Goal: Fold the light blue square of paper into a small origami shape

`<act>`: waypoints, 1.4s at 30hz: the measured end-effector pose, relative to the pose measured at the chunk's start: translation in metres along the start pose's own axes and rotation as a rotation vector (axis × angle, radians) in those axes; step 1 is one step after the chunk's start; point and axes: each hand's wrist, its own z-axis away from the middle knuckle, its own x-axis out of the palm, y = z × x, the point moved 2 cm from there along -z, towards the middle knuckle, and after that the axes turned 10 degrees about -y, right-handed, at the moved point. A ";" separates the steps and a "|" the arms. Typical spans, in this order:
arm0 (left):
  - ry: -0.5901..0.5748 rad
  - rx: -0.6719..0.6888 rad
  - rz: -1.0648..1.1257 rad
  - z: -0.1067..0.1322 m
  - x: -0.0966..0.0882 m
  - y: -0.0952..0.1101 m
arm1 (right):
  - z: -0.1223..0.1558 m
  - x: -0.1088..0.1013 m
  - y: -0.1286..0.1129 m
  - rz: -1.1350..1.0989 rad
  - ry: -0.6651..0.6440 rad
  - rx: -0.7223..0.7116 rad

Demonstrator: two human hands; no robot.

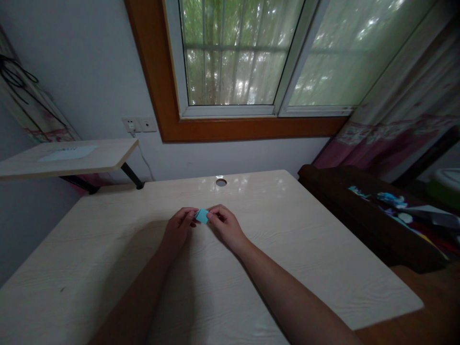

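A small turquoise piece of folded paper (202, 216) is held just above the table, near the middle of the view. My left hand (178, 226) pinches its left edge between thumb and fingers. On the other side, my right hand (225, 225) grips the right edge, thumb in front. Both hands are closed, and the fingers behind the paper are partly hidden. Under them spreads the pale wood-grain table (305, 249), with the shadow of my left arm falling across it.
A raised shelf (108, 155) on black legs, bearing a white sheet (68, 153), stands at the back left. A cable hole (221, 182) sits near the table's far edge. Beyond are a wall socket (139, 125) and a window. Right of the table, a dark brown sofa (345, 211) holds assorted items.
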 end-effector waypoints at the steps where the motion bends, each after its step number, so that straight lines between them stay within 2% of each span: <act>1: 0.003 0.000 -0.004 0.000 0.000 0.000 | 0.000 -0.001 -0.001 0.009 -0.002 -0.022; 7: -0.002 0.028 -0.045 -0.004 -0.002 -0.005 | -0.002 -0.002 -0.006 0.034 -0.009 -0.114; 10: 0.000 -0.015 0.008 -0.004 -0.003 -0.009 | -0.001 -0.002 -0.007 0.072 0.002 -0.140; 13: 0.040 -0.082 0.101 -0.003 -0.003 -0.010 | 0.000 -0.002 -0.007 0.136 0.011 -0.147; 17: 0.104 -0.061 0.144 -0.002 -0.003 -0.007 | 0.002 -0.001 -0.009 0.229 -0.018 -0.169; 27: 0.065 -0.055 0.200 -0.003 -0.003 -0.003 | 0.001 -0.001 -0.011 0.340 -0.084 -0.164; 31: 0.074 -0.034 0.239 -0.002 -0.004 -0.006 | 0.002 0.000 -0.011 0.264 -0.056 -0.123; 36: 0.040 -0.022 0.252 0.001 -0.003 -0.006 | 0.002 0.004 -0.002 -0.037 -0.056 -0.001; 39: -0.008 -0.033 0.184 0.002 -0.001 -0.003 | 0.000 0.005 0.006 -0.166 -0.024 0.046; 42: -0.041 -0.027 0.092 0.001 0.001 -0.001 | -0.001 0.004 0.010 -0.175 -0.005 0.066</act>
